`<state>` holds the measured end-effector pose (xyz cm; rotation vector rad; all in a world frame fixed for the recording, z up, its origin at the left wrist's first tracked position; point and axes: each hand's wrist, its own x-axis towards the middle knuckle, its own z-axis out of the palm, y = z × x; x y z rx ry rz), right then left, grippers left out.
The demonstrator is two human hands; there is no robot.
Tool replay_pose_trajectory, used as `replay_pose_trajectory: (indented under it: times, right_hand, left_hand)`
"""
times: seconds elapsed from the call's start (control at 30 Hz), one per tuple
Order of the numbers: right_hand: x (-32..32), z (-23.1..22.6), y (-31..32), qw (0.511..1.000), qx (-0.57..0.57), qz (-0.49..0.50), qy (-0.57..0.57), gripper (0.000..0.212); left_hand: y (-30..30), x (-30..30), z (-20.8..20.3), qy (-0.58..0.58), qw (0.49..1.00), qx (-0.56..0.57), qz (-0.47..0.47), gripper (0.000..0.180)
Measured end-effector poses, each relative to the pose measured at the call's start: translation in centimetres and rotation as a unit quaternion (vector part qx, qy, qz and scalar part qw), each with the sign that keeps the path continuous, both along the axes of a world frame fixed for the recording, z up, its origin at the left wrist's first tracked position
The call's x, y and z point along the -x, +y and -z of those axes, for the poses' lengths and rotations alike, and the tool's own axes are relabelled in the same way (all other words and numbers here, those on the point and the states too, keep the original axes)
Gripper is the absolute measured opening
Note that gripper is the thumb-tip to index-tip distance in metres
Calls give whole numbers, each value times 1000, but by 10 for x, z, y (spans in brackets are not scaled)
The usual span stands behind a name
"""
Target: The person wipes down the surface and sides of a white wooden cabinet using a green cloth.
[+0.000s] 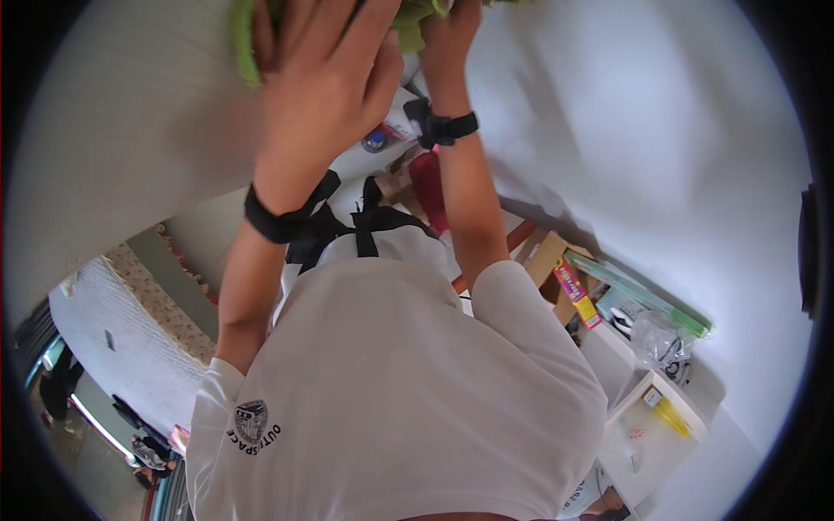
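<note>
You're handling the green fabric (411,36) now, left hand (332,74) spread over it, right hand (450,42) against it, grips impossible to tell, next move seemingly wanting steady control.

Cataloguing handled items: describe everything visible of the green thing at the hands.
The green piece looks soft and fuzzy, like fabric, with folded edges. The picture's upper edge cuts it off, so its full shape is hidden. One strip shows left of the left hand; more shows between that hand and the right hand. Both seem to touch it, though their grip is unclear.
</note>
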<state>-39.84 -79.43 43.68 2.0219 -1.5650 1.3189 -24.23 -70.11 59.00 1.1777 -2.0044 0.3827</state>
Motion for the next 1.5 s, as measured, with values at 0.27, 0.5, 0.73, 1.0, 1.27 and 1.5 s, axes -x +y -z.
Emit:
replay_pose_trajectory:
  times: [0.27,0.5,0.73,1.0,1.27,1.5]
  right_hand:
    - [-85,25,82,912,-109,-142,-369,39]
    - [-28,15,11,714,-94,-250,-647,36]
    - [-88,85,80,870,-132,-87,-467,37]
    - [-41,59,2,839,-113,-105,-522,39]
    - [-59,189,57,958,-198,94,-184,40]
    - [-43,20,38,891,-73,4,-448,21]
  left_hand:
    - [27,-34,92,-114,979,-168,-19,52]
    - [-35,54,47,-34,990,-125,50,51]
    - [-12,12,163,-116,959,-254,55,53]
    - [-44,60,65,-71,988,-124,51,55]
    - [-20,21,202,-156,949,-246,118,55]
    - [-5,10,80,-77,983,-165,36,51]
